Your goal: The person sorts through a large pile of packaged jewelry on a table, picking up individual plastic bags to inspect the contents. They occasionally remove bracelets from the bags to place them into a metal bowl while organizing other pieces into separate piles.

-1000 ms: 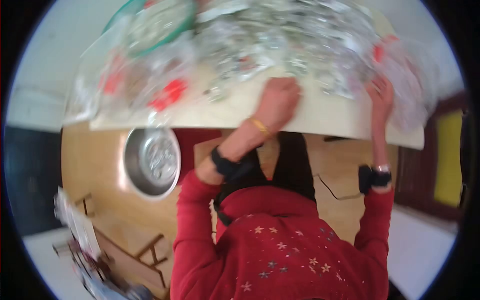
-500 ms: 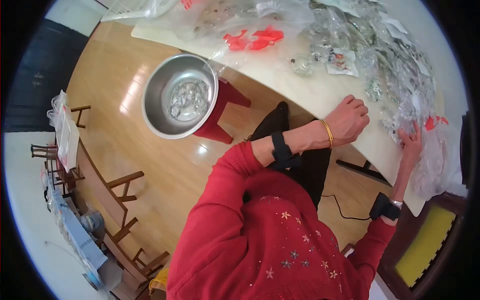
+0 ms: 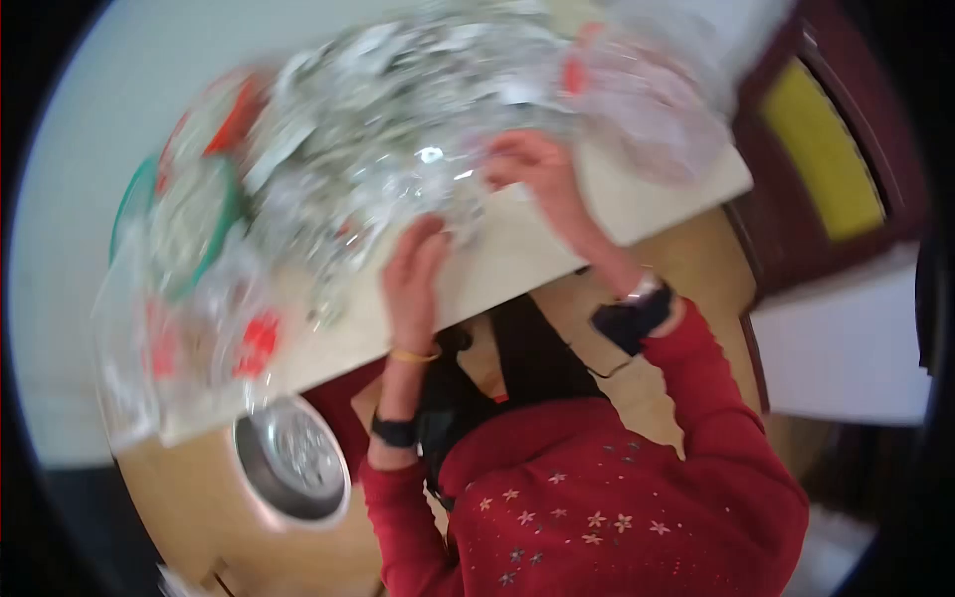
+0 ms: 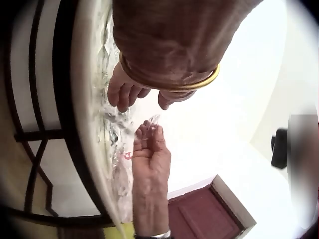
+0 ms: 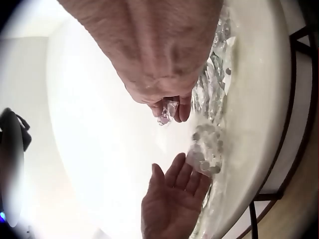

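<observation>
My left hand [image 3: 413, 279], with a gold bracelet at the wrist, is over the front part of the table with its fingers extended. In the right wrist view its palm faces up, and a clear bag of round, grey-green pieces [image 5: 207, 147] overlaps its fingertips. My right hand [image 3: 537, 174] is to its right, near the pile of clear packets [image 3: 398, 109]. Between thumb and fingers it pinches a small clear plastic packet [image 5: 168, 113] with something pinkish inside. The left wrist view also shows this packet [image 4: 155, 119] at the right fingertips.
A pinkish plastic bag [image 3: 652, 109] with red handles lies at the table's right. Green-rimmed [image 3: 236, 204] and red-rimmed [image 3: 239, 114] containers stand at the left, beside clear bags with red parts [image 3: 257, 343]. Below the front edge, a steel basin [image 3: 254, 463] holds clear packets.
My head view has swung back toward the right. The left hand's fingers, curled before, are now extended. My right hand has left the pinkish bag's side, moved toward the left hand and now pinches a packet.
</observation>
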### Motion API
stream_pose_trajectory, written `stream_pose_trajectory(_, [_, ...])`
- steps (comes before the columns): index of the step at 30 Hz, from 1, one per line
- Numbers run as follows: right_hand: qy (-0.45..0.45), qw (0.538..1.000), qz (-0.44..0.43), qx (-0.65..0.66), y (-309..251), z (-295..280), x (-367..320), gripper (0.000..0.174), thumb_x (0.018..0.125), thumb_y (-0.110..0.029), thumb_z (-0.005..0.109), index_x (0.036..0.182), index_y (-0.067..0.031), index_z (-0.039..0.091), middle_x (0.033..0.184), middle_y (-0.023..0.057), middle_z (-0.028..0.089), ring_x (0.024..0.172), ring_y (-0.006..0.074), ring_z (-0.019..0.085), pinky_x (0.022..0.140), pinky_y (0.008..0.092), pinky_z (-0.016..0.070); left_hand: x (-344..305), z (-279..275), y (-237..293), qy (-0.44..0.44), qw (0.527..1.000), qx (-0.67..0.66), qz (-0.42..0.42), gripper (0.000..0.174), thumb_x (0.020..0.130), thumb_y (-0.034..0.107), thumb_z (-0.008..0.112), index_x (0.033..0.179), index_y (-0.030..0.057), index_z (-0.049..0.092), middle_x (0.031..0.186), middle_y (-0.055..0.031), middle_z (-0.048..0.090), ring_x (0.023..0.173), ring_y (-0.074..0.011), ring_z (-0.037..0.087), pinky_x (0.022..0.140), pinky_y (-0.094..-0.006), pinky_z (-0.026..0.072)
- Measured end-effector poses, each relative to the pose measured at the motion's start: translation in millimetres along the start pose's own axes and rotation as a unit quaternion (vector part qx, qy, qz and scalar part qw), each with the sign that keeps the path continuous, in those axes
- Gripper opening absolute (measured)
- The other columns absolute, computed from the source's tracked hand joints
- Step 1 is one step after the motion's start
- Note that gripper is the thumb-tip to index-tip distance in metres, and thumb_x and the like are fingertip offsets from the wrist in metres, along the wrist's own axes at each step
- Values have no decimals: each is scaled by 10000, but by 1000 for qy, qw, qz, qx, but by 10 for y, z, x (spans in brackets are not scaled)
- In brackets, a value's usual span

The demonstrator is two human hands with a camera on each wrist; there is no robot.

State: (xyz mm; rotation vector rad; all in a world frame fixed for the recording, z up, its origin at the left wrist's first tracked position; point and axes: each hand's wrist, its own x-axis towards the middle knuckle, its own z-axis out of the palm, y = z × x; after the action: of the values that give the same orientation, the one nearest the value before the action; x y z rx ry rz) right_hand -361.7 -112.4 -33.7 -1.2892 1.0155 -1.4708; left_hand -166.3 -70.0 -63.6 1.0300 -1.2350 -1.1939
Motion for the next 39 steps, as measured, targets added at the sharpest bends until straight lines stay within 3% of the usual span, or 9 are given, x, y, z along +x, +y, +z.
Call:
stream_pose_trajectory(2, [-4,999,16,40,71,39,-32,145,824,-38,616,962,0,634,815,43,654,733,92,617,700,235,496,89,79,158,-24,990,-134,-40,250,905,116,549,1102,-28,604,1056,-103,640,975,-202,611,851,-304,478])
stream_pose_trajectory(5, [-8,999,2,35,199,78,-120,172,818,-33,620,985,4,631,819,41,659,725,90,616,690,227,495,224,181,235,-44,982,-171,-68,245,899,102,557,1099,-32,599,1047,-103,631,942,-189,608,823,-305,489])
stream_pose_trajectory(7, [-24,999,-19,24,210,10,-135,208,814,-35,623,1018,4,624,826,42,663,723,92,617,686,224,494,376,184,101,-62,984,-149,-71,236,895,94,560,1090,-34,601,1035,-99,630,923,-180,607,811,-297,491])
stream_pose_trajectory(10, [12,999,32,38,118,-29,-221,316,799,-35,635,1109,16,596,861,70,673,738,107,627,698,231,499,447,174,-42,-55,990,-100,-77,220,886,77,567,1071,-36,607,1011,-90,628,886,-162,606,786,-283,495])
stream_pose_trajectory(14, [-13,993,76,89,269,-128,-188,411,781,-27,645,1177,39,557,872,100,678,760,126,636,709,240,506,459,296,-65,-22,983,-151,-102,168,880,44,562,1018,-31,623,900,-69,633,796,-145,610,706,-271,503])
stream_pose_trajectory(29, [9,983,123,138,72,-183,-198,246,780,-73,684,983,59,644,771,72,659,693,112,608,640,249,501,452,338,24,-58,980,-157,-107,148,896,62,545,995,-13,625,822,-69,637,696,-148,598,676,-264,491])
stream_pose_trajectory(32, [-26,995,98,-4,86,-211,-155,148,779,-77,669,869,41,671,719,47,645,644,92,584,602,237,472,459,319,19,-78,986,-106,-99,159,910,80,530,1010,-15,608,855,-76,638,726,-154,606,691,-269,495])
stream_pose_trajectory(35, [-28,998,59,20,-32,-297,-152,108,781,-81,651,778,24,676,692,26,636,593,75,558,564,231,445,434,337,51,-75,987,-93,-107,190,925,104,503,1051,-17,579,909,-94,651,751,-161,618,705,-271,500])
stream_pose_trajectory(39, [26,998,10,-53,-425,-635,-85,93,768,-67,668,801,20,671,701,39,643,556,79,552,533,233,446,276,258,99,-49,986,-94,-128,198,919,90,502,1057,-24,587,904,-114,658,742,-140,607,716,-267,496])
